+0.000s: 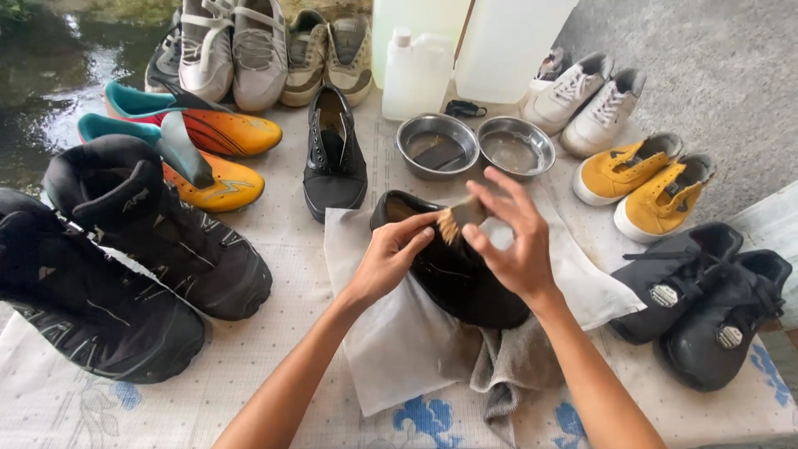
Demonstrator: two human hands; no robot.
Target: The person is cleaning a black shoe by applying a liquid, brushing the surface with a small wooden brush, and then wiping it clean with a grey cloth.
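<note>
Left hand (389, 259) fingers are gripping the black shoe (453, 270); right hand (509, 237) fingers are grasping a small brush (455, 219), bristles just beside left fingertips, two metal bowls (436, 146) beyond.

**Lighting and image quality, head view**

Soft, even daylight fills the scene; shadows are faint and short, falling just beneath the shoes. The brightest zone lies at 12 o'clock, where the translucent white plastic jugs (432, 41) are nearly overexposed. Glare shows on the wet dark ground (50, 91) at 10 o'clock, and dull highlights mark the two round steel bowls (472, 148) just above centre. The big black high-top boots (125, 258) at 9 o'clock lose detail in deep tones. Wide-angle distortion stretches and bends objects toward the edges. Slight motion blur softens the right hand (509, 241) and the pale-bristled small brush (457, 219) at centre; elsewhere focus is reasonably sharp, with mild compression softness.
</note>
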